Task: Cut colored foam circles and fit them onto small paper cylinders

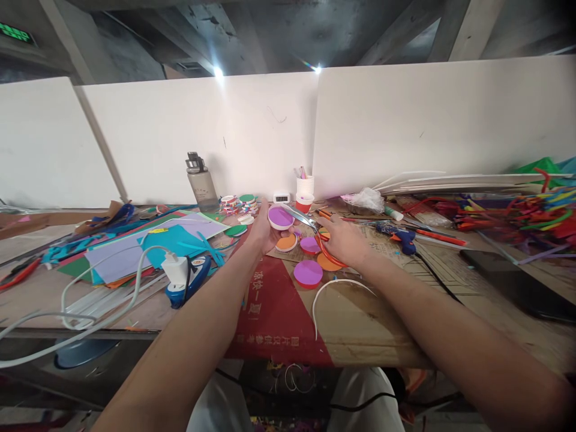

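Note:
My left hand (267,231) grips a round purple disc with a white rim (281,216), its purple face tilted toward me. In my right hand (344,240) is a pair of scissors (303,218) with orange handles. The blades reach left to the disc's upper right edge; whether they are parted I cannot tell. Under and between the hands lie an orange disc (287,242), a small purple disc (309,245), another orange disc (329,262) and a larger purple disc with a red edge (308,273). A curved white strip (317,303) rests nearer to me.
Cardboard (279,318) covers the table's middle. To the left are coloured sheets (117,258), a power strip (194,279) with white cables, and a bottle (201,186). Paper cups (305,186) stand at the back. A glue gun (400,236) and a black phone (513,282) lie right.

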### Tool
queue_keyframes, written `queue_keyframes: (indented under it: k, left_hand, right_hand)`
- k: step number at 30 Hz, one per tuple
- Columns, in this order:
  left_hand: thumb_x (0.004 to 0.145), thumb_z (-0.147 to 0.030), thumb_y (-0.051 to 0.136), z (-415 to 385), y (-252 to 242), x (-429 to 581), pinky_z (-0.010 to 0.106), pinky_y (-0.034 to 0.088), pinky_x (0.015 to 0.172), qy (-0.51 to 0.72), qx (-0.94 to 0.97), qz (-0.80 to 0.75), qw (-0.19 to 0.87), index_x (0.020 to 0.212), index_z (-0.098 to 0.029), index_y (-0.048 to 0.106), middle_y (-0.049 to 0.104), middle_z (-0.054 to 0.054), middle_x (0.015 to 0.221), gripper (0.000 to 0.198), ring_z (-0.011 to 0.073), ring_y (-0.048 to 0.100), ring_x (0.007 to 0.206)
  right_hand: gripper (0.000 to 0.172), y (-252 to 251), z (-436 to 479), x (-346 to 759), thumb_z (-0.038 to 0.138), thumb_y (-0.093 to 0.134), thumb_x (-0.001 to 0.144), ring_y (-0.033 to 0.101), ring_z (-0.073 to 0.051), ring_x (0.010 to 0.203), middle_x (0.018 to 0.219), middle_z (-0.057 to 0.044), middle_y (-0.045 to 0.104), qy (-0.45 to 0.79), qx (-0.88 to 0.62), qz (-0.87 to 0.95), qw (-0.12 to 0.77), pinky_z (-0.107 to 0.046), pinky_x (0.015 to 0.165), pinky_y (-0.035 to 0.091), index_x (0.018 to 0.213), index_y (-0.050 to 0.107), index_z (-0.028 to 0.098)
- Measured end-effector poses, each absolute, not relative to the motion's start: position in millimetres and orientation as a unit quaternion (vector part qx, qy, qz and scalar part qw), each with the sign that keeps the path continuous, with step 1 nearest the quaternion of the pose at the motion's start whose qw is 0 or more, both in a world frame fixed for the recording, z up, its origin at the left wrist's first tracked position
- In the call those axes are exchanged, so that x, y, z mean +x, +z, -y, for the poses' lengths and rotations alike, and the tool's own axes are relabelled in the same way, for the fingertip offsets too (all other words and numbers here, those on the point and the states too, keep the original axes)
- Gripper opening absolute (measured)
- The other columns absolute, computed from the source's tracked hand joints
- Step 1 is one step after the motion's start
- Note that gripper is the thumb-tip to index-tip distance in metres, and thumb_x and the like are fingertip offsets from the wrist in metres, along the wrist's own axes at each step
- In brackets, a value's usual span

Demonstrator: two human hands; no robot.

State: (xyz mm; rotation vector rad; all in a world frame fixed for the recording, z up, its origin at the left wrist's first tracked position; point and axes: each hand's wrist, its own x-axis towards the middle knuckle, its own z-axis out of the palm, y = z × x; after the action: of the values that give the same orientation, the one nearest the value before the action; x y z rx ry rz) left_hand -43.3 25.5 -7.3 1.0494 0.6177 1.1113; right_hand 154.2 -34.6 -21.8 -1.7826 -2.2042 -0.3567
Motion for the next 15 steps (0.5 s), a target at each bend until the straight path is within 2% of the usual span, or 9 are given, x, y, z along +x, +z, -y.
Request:
queue_keyframes:
  k: [4, 6, 9, 12, 15]
  left_hand:
    - [0.096, -0.066, 0.011, -26.4, -4.2, -47.1, 0.023, 0.036, 0.037, 0.485, 0.446, -0.290, 0.694, 0.090, -0.010, 0.063, 0.067, 0.013, 0.064, 0.076, 0.0181, 0.062, 0.047]
    - [0.096, -0.065, 0.010, -26.9, -3.5, -47.3, 0.024, 0.042, 0.040, 0.495, 0.426, -0.290, 0.699, 0.094, -0.010, 0.063, 0.068, 0.013, 0.065, 0.077, 0.0193, 0.065, 0.052]
    - [0.099, -0.060, 0.016, -28.1, -4.7, -45.1, 0.026, 0.050, 0.049, 0.531, 0.399, -0.281, 0.693, 0.099, -0.011, 0.063, 0.069, 0.011, 0.069, 0.068, 0.0199, 0.069, 0.060]
    - [0.100, -0.056, 0.023, -29.1, -7.2, -42.2, 0.025, 0.050, 0.049, 0.553, 0.392, -0.268, 0.684, 0.099, -0.010, 0.063, 0.070, 0.011, 0.071, 0.061, 0.0197, 0.069, 0.062]
    - [0.098, -0.060, 0.026, -27.9, -8.5, -40.3, 0.024, 0.047, 0.046, 0.546, 0.401, -0.260, 0.688, 0.096, -0.011, 0.063, 0.068, 0.010, 0.067, 0.062, 0.0192, 0.067, 0.059]
  right_hand:
    - [0.061, -21.5, 34.2, 154.5, 0.024, 0.049, 0.090, 0.065, -0.027, 0.104, 0.128, -0.013, 0.064, -0.123, -0.616, 0.766, 0.137, -0.032, 0.081, 0.048, 0.151, 0.041, 0.026]
    - [0.060, -21.2, 34.2, 154.2, 0.023, 0.049, 0.090, 0.065, -0.026, 0.102, 0.122, -0.012, 0.067, -0.120, -0.619, 0.763, 0.142, -0.032, 0.081, 0.048, 0.150, 0.043, 0.027]
    - [0.058, -21.4, 33.9, 153.9, 0.023, 0.049, 0.090, 0.066, -0.026, 0.101, 0.119, -0.011, 0.069, -0.112, -0.625, 0.757, 0.156, -0.031, 0.080, 0.047, 0.148, 0.045, 0.027]
    - [0.056, -22.3, 33.7, 153.3, 0.023, 0.049, 0.091, 0.065, -0.026, 0.105, 0.121, -0.012, 0.067, -0.107, -0.623, 0.757, 0.164, -0.032, 0.082, 0.047, 0.146, 0.047, 0.027]
    - [0.053, -23.5, 34.4, 152.0, 0.030, 0.050, 0.092, 0.064, -0.028, 0.106, 0.126, -0.015, 0.062, -0.105, -0.631, 0.751, 0.162, -0.033, 0.081, 0.048, 0.145, 0.049, 0.026]
